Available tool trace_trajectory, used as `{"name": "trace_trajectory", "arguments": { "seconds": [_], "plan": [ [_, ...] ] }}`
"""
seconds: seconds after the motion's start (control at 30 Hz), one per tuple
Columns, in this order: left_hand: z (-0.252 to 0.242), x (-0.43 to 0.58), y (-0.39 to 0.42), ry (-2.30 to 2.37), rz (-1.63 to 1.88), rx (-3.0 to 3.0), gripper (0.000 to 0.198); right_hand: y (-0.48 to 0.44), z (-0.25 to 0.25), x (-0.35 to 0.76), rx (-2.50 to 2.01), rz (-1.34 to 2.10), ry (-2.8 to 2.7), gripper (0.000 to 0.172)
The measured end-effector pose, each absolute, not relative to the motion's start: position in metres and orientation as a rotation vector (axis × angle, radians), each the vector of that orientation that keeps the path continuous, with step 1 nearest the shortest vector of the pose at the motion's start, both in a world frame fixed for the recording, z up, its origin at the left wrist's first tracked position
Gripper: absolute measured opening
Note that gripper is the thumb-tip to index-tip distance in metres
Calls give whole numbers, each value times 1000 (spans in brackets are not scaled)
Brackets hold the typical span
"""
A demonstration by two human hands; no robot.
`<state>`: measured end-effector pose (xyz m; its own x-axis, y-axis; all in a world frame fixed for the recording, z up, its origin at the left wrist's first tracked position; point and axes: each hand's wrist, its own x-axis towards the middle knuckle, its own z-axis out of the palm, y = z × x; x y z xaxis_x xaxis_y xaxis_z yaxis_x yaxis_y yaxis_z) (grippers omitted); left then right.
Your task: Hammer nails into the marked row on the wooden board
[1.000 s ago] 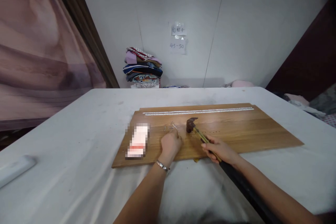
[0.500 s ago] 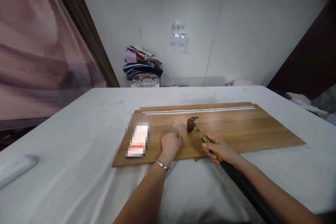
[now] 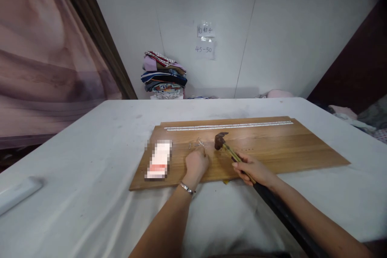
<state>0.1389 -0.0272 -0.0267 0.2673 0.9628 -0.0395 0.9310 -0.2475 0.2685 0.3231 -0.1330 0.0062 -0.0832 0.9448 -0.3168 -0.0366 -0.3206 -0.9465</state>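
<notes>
A wooden board [image 3: 290, 149] lies on a white-covered table [image 3: 90, 161]. My right hand [image 3: 252, 169] is closed around the yellow handle of a claw hammer [image 3: 221, 141], whose dark head rests just above the board. My left hand [image 3: 197, 163] sits on the board with fingers curled, its fingertips at a small heap of loose nails [image 3: 198, 144]; whether it pinches one is hidden. A bracelet is on that wrist.
A blurred white and red box [image 3: 159, 160] lies on the board's left end. A long metal strip [image 3: 229, 126] runs along the board's far edge. Folded clothes [image 3: 163, 76] are stacked by the wall. A white object [image 3: 16, 195] lies at the table's left edge.
The hammer head has lifted and shifted very slightly. Both hands stay almost where they were, and the view has tilted a little.
</notes>
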Motion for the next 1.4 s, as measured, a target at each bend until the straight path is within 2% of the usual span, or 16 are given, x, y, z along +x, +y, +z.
{"name": "trace_trajectory", "arguments": {
  "seconds": [0.6, 0.77, 1.4],
  "plan": [
    [-23, 139, -29, 1752, 177, 2266, 26, -131, 7, 324, -1407, 1510, -1058, 37],
    [-22, 140, -29, 1744, 201, 2278, 25, -130, 2, 324, -1389, 1515, -1088, 33],
    [-20, 139, -30, 1750, 175, 2276, 22, -131, 2, 325, -1394, 1535, -1048, 36]
  ]
}}
